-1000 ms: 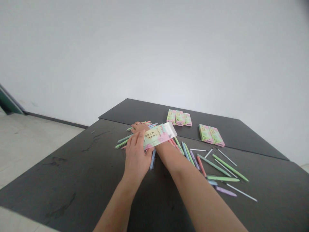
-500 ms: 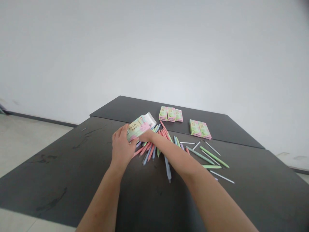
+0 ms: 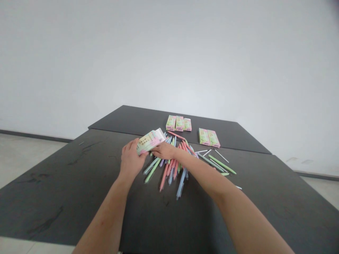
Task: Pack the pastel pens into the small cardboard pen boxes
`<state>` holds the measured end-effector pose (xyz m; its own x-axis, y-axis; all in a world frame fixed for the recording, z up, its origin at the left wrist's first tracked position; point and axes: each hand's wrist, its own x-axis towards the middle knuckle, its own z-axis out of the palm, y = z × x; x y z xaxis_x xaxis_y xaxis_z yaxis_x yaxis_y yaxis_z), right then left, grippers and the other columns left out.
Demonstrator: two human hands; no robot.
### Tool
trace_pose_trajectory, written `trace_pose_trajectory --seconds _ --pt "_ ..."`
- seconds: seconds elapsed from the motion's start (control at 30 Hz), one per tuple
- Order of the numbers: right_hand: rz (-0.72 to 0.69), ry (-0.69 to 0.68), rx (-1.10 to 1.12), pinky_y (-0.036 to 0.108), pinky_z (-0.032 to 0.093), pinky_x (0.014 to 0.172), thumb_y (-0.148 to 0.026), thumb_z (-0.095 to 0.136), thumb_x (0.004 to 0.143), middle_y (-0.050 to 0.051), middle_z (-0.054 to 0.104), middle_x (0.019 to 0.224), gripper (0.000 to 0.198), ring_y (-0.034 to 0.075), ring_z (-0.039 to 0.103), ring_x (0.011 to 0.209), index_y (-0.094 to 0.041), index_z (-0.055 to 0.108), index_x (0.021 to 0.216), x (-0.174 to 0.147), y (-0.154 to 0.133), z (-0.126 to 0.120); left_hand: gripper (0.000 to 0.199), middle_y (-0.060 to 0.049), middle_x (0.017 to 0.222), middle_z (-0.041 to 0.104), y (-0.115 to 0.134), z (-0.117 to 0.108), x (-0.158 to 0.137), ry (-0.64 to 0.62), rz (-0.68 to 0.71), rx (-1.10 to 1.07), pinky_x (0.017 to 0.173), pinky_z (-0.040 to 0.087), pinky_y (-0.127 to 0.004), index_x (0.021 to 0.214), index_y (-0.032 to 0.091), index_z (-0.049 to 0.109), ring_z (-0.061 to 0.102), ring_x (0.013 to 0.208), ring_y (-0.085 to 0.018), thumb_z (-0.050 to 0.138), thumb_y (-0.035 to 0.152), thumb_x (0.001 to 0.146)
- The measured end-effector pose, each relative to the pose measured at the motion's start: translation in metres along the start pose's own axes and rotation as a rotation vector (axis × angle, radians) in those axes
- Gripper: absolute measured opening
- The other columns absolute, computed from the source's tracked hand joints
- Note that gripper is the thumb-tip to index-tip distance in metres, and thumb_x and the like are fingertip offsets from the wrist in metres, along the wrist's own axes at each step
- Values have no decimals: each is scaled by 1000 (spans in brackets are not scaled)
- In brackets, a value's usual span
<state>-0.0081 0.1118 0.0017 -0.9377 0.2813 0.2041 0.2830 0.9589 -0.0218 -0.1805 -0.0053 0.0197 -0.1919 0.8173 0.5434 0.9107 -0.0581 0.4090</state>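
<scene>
My left hand (image 3: 131,158) is wrapped round a pink and green paper box (image 3: 148,141). This box is tilted above the table, its white flap standing out at the upper right end. Just below the flap, my right hand (image 3: 163,151) reaches in from the right over a heap of pens (image 3: 172,165). Its fingers stretch left across the pens, and their tips are partly hard to make out. Red, blue, green and purple pens fan out under and around the right hand, some hidden by the forearm.
Three similar boxes (image 3: 179,123) stand side by side at the back of the black table (image 3: 87,197). Two more boxes (image 3: 209,137) lie to their right. Loose green pens (image 3: 222,164) and thin white sticks (image 3: 221,156) lie right of the heap. A pale wall rises behind.
My right hand has come out from behind the box and shows more of its fingers. Pens in the heap have shifted, with green ones now splayed at the left. The view has turned slightly right.
</scene>
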Motion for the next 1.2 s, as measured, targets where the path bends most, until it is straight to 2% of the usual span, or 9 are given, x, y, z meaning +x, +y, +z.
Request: trace_pose_trajectory --seconds 0.2,0.53,0.7,0.8,0.93,1.07,1.2 --pt "-24 -10 18 37 39 105 -21 44 96 13 63 129 39 22 57 118 -15 57 132 -22 0 -10 59 -17 130 57 1 9 -2 -50 21 -3 105 40 -46 131 13 48 50 123 -32 65 29 77" --pt "-6 -22 26 37 38 107 -20 45 96 14 60 134 38 21 55 122 -14 57 132 -46 1 -16 58 -17 132 57 3 17 -5 -94 102 -6 106 38 -47 131 14 47 50 124 -31 63 30 77" --pt "12 -13 13 41 38 106 -26 41 99 16 65 123 33 23 58 116 -12 63 119 -56 2 -18 57 -17 131 57 7 22 -5 -102 133 -16 108 37 -46 130 13 48 50 124 -31 62 28 77" --pt "48 3 28 45 36 106 -24 38 100 16 67 118 33 24 59 112 -12 63 118 -66 3 -22 56 -17 131 58 8 25 -5 -118 126 -22 107 37 -46 129 14 49 51 123 -30 63 29 77" --pt "101 105 103 41 39 105 -13 46 93 13 64 121 31 22 56 114 -14 62 120 -86 1 -34 57 -15 131 58 9 26 -5 -141 111 -22 107 38 -46 129 15 49 51 123 -30 62 30 76" --pt "163 225 178 36 45 98 -5 53 83 11 66 108 26 21 58 108 -14 68 102 -106 -10 -47 57 -15 130 58 13 25 -4 -147 120 -34 107 37 -45 129 13 50 51 122 -30 61 31 76" --pt "121 157 181 36 46 94 -4 56 80 9 68 100 23 20 60 99 -16 72 93 -115 -24 -52 57 -16 130 58 21 23 -2 -124 141 -46 107 37 -44 129 13 50 51 122 -30 61 30 76"
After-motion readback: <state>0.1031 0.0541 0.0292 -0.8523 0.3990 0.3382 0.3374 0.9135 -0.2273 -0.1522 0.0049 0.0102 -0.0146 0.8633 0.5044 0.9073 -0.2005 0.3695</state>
